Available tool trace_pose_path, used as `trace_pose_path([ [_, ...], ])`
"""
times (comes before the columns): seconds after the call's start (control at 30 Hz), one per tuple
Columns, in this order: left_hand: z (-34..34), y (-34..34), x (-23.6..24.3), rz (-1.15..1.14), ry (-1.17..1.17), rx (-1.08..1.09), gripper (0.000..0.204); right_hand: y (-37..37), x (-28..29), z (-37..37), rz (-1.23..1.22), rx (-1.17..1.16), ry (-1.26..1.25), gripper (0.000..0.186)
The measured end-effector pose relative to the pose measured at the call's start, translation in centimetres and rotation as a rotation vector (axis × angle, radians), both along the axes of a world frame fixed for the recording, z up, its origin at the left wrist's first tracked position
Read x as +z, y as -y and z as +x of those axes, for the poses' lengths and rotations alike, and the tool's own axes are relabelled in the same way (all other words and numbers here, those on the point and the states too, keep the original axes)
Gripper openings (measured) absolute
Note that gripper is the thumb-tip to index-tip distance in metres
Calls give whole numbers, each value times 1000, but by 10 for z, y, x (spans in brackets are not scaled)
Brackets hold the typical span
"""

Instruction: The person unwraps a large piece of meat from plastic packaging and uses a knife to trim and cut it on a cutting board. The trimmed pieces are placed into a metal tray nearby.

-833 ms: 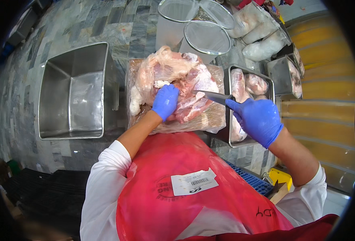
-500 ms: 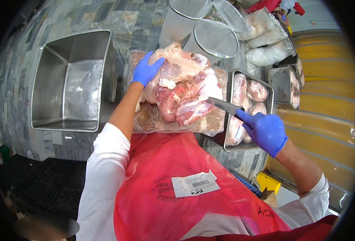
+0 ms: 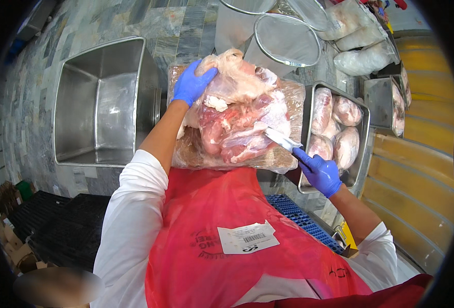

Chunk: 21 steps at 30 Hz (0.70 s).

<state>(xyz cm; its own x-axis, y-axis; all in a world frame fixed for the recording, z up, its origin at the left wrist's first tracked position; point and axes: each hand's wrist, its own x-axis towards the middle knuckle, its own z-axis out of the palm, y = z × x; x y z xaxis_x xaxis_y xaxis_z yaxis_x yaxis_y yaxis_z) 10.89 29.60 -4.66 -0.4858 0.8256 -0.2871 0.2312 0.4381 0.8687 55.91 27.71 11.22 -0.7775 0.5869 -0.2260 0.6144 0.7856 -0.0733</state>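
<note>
A large raw piece of meat (image 3: 239, 120) with pale fat and red flesh lies on a plastic-wrapped brown block (image 3: 288, 110) in front of me. My left hand (image 3: 192, 83), in a blue glove, grips the fatty upper-left edge of the meat, its fingertips partly sunk into the folds. In my blue-gloved right hand (image 3: 320, 173) is a knife (image 3: 282, 138), its dark handle enclosed by the fingers. The blade points up and left, its tip touching or just over the lower-right side of the meat.
To the left stands a deep steel bin (image 3: 116, 110). A steel tray (image 3: 363, 138) of wrapped meat pieces sits at the right, with another container (image 3: 383, 102) behind it. Round-rimmed clear bags (image 3: 283, 38) stand beyond the block. Black crates (image 3: 72, 220) lie at lower left, a blue crate (image 3: 306, 223) at lower right.
My right hand and the knife have drawn slightly down, and the blade now shows more of its flat side. My left hand keeps its hold on the meat. The whole view has shifted a little.
</note>
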Motion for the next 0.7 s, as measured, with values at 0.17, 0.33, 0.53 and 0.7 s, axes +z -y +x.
trace_pose_path([
  [0.17, -1, -5, -4, 51, 39, -16, 79, 17, -36, 17, 44, -39, -111, 55],
  [0.33, 3, -4, 2, 68, -33, -48, 82, 44, -64, 26, 78, -121, -198, 53],
  [0.53, 2, -4, 4, 69, -205, -58, 87, 71, -107, 36, 146, -186, -327, 51],
  [0.7, 12, 1, 22, 37, -360, -32, 86, 90, -121, 32, 185, -268, -342, 50],
])
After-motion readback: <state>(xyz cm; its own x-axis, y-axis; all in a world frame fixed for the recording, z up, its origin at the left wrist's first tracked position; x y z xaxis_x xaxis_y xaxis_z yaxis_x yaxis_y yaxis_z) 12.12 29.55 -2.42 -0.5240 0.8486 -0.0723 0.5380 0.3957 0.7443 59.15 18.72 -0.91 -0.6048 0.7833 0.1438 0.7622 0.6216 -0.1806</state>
